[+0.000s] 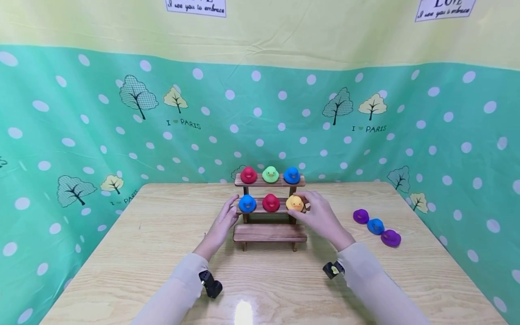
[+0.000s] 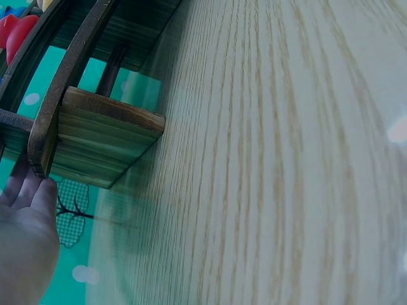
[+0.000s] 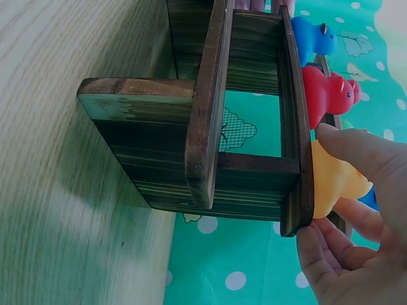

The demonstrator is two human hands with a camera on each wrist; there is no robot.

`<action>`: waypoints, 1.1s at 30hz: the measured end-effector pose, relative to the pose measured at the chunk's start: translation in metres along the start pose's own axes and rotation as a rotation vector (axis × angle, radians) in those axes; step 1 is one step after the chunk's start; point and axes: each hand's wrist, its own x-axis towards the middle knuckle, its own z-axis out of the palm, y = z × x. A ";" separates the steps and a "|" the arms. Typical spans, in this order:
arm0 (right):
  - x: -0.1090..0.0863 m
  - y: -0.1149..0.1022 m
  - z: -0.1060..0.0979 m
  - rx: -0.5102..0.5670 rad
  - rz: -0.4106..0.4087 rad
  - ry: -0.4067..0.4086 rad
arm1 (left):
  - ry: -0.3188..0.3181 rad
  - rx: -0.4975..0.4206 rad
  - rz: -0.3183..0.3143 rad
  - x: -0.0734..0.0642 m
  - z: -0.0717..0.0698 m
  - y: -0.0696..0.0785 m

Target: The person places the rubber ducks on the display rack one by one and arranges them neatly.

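A three-tier wooden display stand (image 1: 270, 232) stands on the table. My right hand (image 1: 321, 214) pinches a yellow rubber duck (image 1: 295, 203) at the right end of the middle tier; in the right wrist view, thumb and fingers are about the yellow duck (image 3: 334, 181). Beside it on that tier sit a red duck (image 1: 271, 203) and a blue duck (image 1: 247, 203). At the tier's left end, the fingers of my left hand (image 1: 222, 221) are extended and touch the stand's edge. The top tier bears a red duck (image 1: 248, 175), a green duck (image 1: 270, 174) and a blue duck (image 1: 292, 175).
To the right on the wooden table (image 1: 162, 253) lie a purple duck (image 1: 361, 216), a blue duck (image 1: 375, 226) and another purple duck (image 1: 391, 238) in a slanting row. A green patterned curtain (image 1: 227, 135) hangs behind and at both sides.
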 end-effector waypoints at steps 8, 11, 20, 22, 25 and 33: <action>0.000 -0.001 0.000 0.008 0.016 -0.010 | 0.000 -0.005 0.002 0.000 0.000 -0.001; 0.000 -0.001 0.000 0.008 0.018 -0.011 | -0.001 -0.009 0.003 0.000 0.000 -0.001; 0.000 0.001 -0.002 0.017 0.027 -0.027 | -0.001 -0.002 -0.009 0.000 0.000 0.000; -0.001 0.001 -0.004 0.023 0.024 -0.029 | -0.002 -0.001 -0.004 0.000 0.000 0.001; -0.003 0.003 -0.007 0.024 0.011 -0.032 | 0.000 -0.005 0.003 0.000 0.001 0.000; -0.009 0.021 -0.018 -0.015 0.000 -0.034 | 0.007 -0.015 0.007 0.000 0.001 0.000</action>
